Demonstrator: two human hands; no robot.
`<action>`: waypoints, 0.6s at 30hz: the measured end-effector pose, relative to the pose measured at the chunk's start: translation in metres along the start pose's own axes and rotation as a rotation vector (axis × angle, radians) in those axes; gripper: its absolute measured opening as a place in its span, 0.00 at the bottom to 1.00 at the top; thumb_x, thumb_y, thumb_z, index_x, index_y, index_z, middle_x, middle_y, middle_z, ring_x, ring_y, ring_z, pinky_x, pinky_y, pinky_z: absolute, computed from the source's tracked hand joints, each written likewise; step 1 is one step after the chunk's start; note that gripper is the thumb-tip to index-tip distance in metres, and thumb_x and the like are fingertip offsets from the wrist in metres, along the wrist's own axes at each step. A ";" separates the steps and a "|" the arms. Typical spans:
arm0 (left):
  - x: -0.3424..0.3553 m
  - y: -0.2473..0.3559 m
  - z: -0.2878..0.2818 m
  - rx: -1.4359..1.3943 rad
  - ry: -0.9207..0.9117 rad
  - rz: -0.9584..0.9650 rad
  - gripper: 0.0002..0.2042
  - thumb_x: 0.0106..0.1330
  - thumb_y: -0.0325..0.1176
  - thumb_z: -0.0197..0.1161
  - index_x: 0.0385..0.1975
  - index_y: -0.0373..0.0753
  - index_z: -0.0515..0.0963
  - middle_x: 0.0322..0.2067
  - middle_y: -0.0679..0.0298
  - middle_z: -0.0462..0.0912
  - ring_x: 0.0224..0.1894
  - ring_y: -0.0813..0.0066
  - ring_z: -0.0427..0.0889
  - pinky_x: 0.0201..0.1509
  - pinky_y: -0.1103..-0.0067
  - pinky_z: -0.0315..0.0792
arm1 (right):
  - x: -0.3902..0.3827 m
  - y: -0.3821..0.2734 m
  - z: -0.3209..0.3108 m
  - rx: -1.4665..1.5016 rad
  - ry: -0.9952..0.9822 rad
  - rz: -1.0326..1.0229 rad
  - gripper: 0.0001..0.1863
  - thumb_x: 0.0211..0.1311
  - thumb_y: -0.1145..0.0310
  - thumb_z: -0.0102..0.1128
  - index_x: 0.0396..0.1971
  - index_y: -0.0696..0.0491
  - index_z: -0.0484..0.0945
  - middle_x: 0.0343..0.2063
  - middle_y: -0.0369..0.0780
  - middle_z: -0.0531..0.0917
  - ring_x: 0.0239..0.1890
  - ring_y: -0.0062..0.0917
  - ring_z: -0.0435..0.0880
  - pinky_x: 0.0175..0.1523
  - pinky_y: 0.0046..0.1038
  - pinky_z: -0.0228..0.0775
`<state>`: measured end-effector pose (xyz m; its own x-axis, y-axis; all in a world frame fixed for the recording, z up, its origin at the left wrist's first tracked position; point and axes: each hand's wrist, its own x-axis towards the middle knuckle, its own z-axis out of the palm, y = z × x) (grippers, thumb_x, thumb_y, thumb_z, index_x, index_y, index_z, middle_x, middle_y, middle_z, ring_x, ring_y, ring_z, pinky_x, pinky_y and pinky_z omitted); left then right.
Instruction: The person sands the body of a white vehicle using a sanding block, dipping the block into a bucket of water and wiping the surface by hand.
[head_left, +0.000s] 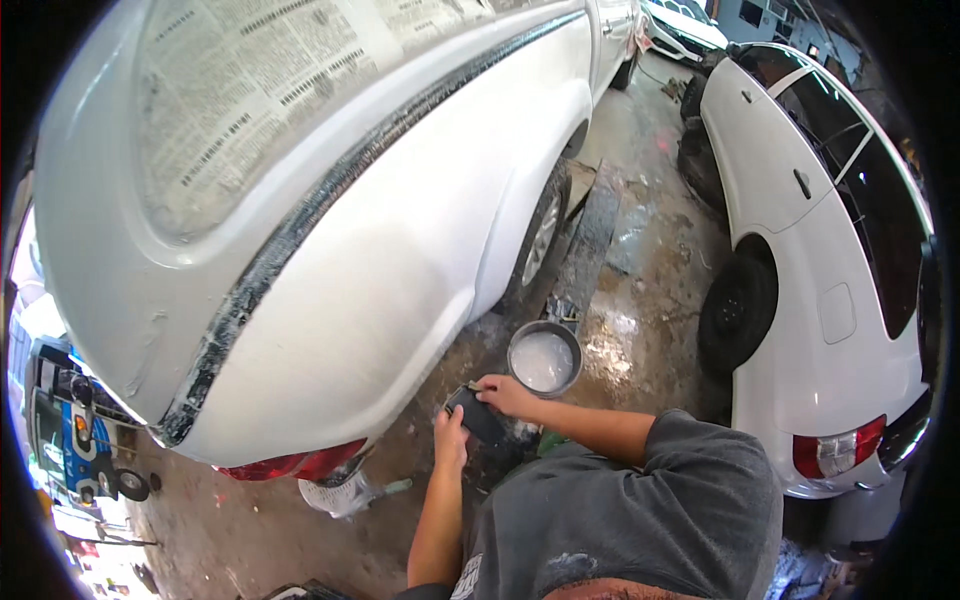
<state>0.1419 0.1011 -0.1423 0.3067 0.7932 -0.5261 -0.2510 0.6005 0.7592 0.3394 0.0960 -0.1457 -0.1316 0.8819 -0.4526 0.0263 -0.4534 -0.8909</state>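
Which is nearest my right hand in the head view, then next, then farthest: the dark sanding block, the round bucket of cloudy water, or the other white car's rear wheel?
From the right hand:
1. Dark sanding block, gripped in both hands.
2. Round bucket, just beyond the hand on the wet floor.
3. Other white car's rear wheel, off to the right.

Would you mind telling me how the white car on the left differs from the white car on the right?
The left car has its window covered with newspaper; the right car has bare, dark glass. The left car's trim strip below the window looks scraped and flaky; the right car's body shows no such strip. Both hands, left hand and right hand, hold a dark pad below the left car, not the right car. Both are white with red tail lights.
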 end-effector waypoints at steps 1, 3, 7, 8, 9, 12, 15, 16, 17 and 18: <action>0.000 0.000 0.001 0.003 0.003 0.019 0.18 0.75 0.38 0.59 0.59 0.34 0.72 0.52 0.60 0.80 0.56 0.70 0.79 0.60 0.66 0.74 | 0.003 -0.004 0.008 -0.431 -0.015 -0.168 0.31 0.61 0.64 0.69 0.63 0.55 0.71 0.62 0.47 0.74 0.61 0.37 0.74 0.63 0.43 0.71; 0.002 0.000 0.012 0.207 0.214 -0.028 0.22 0.76 0.41 0.58 0.60 0.31 0.69 0.57 0.55 0.77 0.61 0.68 0.75 0.66 0.62 0.69 | -0.006 -0.009 0.023 -0.635 0.083 -0.442 0.32 0.58 0.65 0.69 0.63 0.56 0.71 0.62 0.49 0.73 0.62 0.40 0.74 0.63 0.44 0.70; 0.039 -0.029 -0.032 0.175 0.416 0.175 0.22 0.77 0.43 0.55 0.65 0.40 0.69 0.52 0.64 0.81 0.50 0.73 0.81 0.47 0.71 0.74 | -0.029 -0.061 0.051 -1.122 0.104 -0.700 0.37 0.54 0.61 0.71 0.63 0.59 0.70 0.63 0.51 0.73 0.65 0.47 0.72 0.65 0.47 0.69; 0.041 -0.026 -0.032 0.233 0.361 0.102 0.25 0.77 0.46 0.55 0.67 0.38 0.66 0.58 0.59 0.78 0.57 0.71 0.78 0.54 0.69 0.73 | -0.029 -0.067 0.049 -1.203 0.075 -0.631 0.38 0.55 0.59 0.71 0.64 0.58 0.69 0.62 0.51 0.74 0.65 0.48 0.72 0.65 0.46 0.69; 0.044 -0.022 -0.033 0.288 0.313 0.030 0.28 0.77 0.49 0.54 0.69 0.37 0.64 0.64 0.55 0.76 0.64 0.68 0.74 0.62 0.67 0.71 | -0.028 -0.076 0.045 -1.206 0.073 -0.649 0.38 0.55 0.59 0.71 0.64 0.58 0.69 0.62 0.51 0.74 0.65 0.48 0.72 0.65 0.46 0.69; 0.012 0.022 0.025 0.274 -0.001 -0.106 0.30 0.78 0.52 0.51 0.72 0.39 0.63 0.58 0.59 0.81 0.54 0.70 0.83 0.58 0.70 0.72 | -0.014 -0.075 -0.007 -1.119 -0.018 -0.529 0.33 0.59 0.57 0.68 0.61 0.58 0.73 0.58 0.52 0.78 0.61 0.49 0.76 0.63 0.44 0.71; -0.013 0.015 -0.017 0.301 -0.030 -0.032 0.30 0.79 0.55 0.49 0.71 0.39 0.65 0.58 0.58 0.81 0.56 0.68 0.82 0.61 0.70 0.71 | -0.030 -0.117 -0.041 -0.957 -0.102 -0.622 0.28 0.66 0.56 0.63 0.59 0.61 0.76 0.54 0.52 0.81 0.58 0.42 0.80 0.60 0.41 0.74; -0.020 0.004 -0.036 0.438 -0.065 -0.026 0.29 0.79 0.55 0.49 0.69 0.39 0.67 0.58 0.59 0.82 0.56 0.68 0.81 0.60 0.70 0.71 | -0.035 -0.126 -0.058 -0.818 -0.160 -0.580 0.28 0.68 0.55 0.62 0.59 0.60 0.76 0.52 0.51 0.82 0.56 0.40 0.82 0.59 0.41 0.75; -0.028 -0.017 -0.068 0.514 0.003 0.011 0.28 0.79 0.54 0.49 0.67 0.38 0.69 0.57 0.58 0.82 0.57 0.66 0.81 0.60 0.70 0.72 | -0.034 -0.130 -0.075 -0.679 -0.229 -0.529 0.27 0.70 0.55 0.61 0.60 0.59 0.76 0.51 0.49 0.84 0.54 0.37 0.83 0.58 0.40 0.75; -0.042 -0.038 -0.101 0.607 0.126 0.050 0.28 0.78 0.54 0.51 0.64 0.36 0.73 0.54 0.56 0.84 0.54 0.65 0.83 0.57 0.69 0.73 | -0.024 -0.115 -0.089 -0.267 -0.327 -0.273 0.26 0.71 0.55 0.60 0.60 0.59 0.76 0.51 0.49 0.84 0.54 0.39 0.84 0.59 0.41 0.75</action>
<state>0.0459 0.0551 -0.1873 0.1884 0.8467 -0.4977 0.3156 0.4277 0.8470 0.4273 0.1381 -0.0358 -0.4718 0.8576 -0.2050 0.1951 -0.1252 -0.9728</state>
